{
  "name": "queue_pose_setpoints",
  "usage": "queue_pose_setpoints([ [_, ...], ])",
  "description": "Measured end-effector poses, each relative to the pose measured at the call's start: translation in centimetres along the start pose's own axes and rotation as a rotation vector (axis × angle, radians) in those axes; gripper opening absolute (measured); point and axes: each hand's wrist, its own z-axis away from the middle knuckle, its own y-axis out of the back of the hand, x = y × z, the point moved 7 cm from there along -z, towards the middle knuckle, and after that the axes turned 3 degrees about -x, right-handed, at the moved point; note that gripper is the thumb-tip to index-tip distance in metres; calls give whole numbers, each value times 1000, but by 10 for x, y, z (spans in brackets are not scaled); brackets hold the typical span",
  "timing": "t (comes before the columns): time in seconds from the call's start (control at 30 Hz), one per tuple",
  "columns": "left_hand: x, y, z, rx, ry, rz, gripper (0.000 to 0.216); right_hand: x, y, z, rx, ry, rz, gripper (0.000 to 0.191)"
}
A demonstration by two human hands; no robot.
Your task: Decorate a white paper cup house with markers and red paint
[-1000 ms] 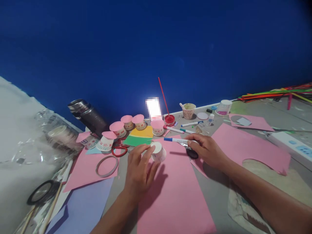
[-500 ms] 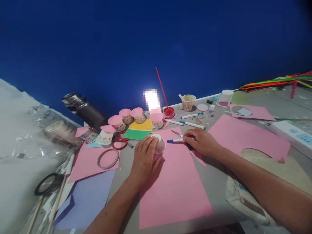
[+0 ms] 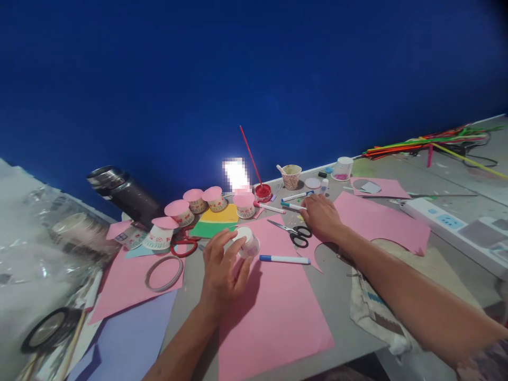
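Observation:
A small white paper cup (image 3: 248,242) sits upside down on a long pink paper sheet (image 3: 273,312). My left hand (image 3: 224,264) curves around its left side, with index finger and thumb against it. Farther right, my right hand (image 3: 323,218) has its fingers closed over the right end of a teal-capped marker (image 3: 292,206). Black-handled scissors (image 3: 296,230) lie between the hands, blades slightly apart. Below them rests a blue-capped marker (image 3: 284,260) on the pink sheet.
Several decorated cups with pink paper discs (image 3: 159,235) stand at the back left, near a dark flask (image 3: 123,193). Red scissors (image 3: 184,246) and a tape ring (image 3: 163,274) lie left. A red stick stands in a red pot (image 3: 262,192). At right is a power strip (image 3: 448,222).
My right hand has let go of the scissors and moved back to the teal-capped marker. My left hand stays at the cup, its fingers a little looser. The view has turned slightly right.

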Motion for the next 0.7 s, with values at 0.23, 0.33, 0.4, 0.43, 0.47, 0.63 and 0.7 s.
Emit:
queue_pose_setpoints([
  [0.23,26,17,-12,-12,-91,-103,53,-67,42,61,4,521,-482,20],
  [0.33,35,21,-16,-120,-113,-42,23,-85,52,87,-19,663,-722,17],
  [0.4,38,19,-16,-203,-53,64,20,-87,45,91,-163,567,-945,13],
  [0.43,38,18,-16,-241,-16,123,24,-89,38,93,-275,500,-1063,16],
  [0.47,39,15,-14,-276,17,176,27,-91,31,95,-386,438,-1171,21],
  [0.63,26,15,1,-423,154,235,37,-80,35,89,-376,280,-1352,27],
  [0.7,0,26,12,-404,290,152,36,-48,57,72,-49,168,-1408,32],
])
